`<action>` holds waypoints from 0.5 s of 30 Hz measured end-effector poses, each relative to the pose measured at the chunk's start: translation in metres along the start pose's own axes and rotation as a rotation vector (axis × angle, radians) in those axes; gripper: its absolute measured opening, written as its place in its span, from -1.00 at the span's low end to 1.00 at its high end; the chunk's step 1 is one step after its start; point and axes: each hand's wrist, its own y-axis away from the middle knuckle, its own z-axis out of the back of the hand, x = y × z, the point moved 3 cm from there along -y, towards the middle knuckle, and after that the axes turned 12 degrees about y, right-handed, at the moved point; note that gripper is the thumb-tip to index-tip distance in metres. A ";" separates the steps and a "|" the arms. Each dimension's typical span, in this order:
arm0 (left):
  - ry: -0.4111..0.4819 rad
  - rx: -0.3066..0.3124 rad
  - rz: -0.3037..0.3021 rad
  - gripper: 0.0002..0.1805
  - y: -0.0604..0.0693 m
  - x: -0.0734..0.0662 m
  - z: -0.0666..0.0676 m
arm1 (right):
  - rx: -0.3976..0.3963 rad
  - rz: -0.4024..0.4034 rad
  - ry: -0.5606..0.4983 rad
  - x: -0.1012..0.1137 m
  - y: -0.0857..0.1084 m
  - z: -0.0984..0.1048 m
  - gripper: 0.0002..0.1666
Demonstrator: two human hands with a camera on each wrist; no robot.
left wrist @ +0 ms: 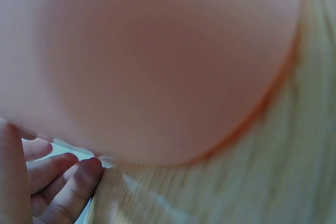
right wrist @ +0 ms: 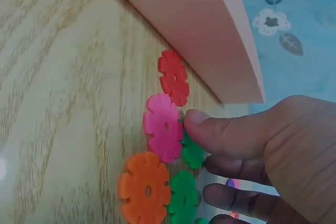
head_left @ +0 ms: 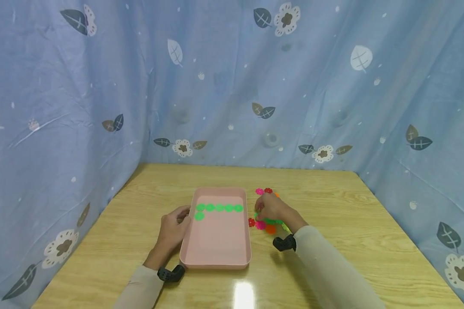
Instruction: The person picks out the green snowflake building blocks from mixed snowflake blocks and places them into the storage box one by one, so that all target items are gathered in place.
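Observation:
A pink tray (head_left: 218,249) lies on the table, with a row of several green flower-shaped discs (head_left: 219,207) across its upper part. One more green disc (head_left: 199,216) lies below the row's left end. My left hand (head_left: 174,227) rests against the tray's left side, thumb and fingertips at its outer wall. Right of the tray, my right hand (head_left: 272,207) reaches down over loose flower discs. In the right wrist view its thumb and fingers stand apart around a green disc (right wrist: 193,151), beside a pink disc (right wrist: 163,128). Whether they touch the green disc is unclear.
A red disc (right wrist: 174,77) lies close to the tray's right wall, and an orange disc (right wrist: 144,190) lies near another green one (right wrist: 184,198). Behind my right hand are pink (head_left: 259,191) and dark red (head_left: 268,190) discs. A blue patterned curtain (head_left: 232,86) surrounds the wooden table (head_left: 313,193).

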 end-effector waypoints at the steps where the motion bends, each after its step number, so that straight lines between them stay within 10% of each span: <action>1: 0.002 0.000 -0.002 -0.59 0.000 0.000 0.000 | 0.007 -0.007 -0.002 0.000 -0.001 -0.001 -0.76; 15: -0.001 0.001 -0.005 -0.58 -0.002 0.001 0.000 | -0.015 -0.048 0.098 0.004 -0.001 -0.006 -0.79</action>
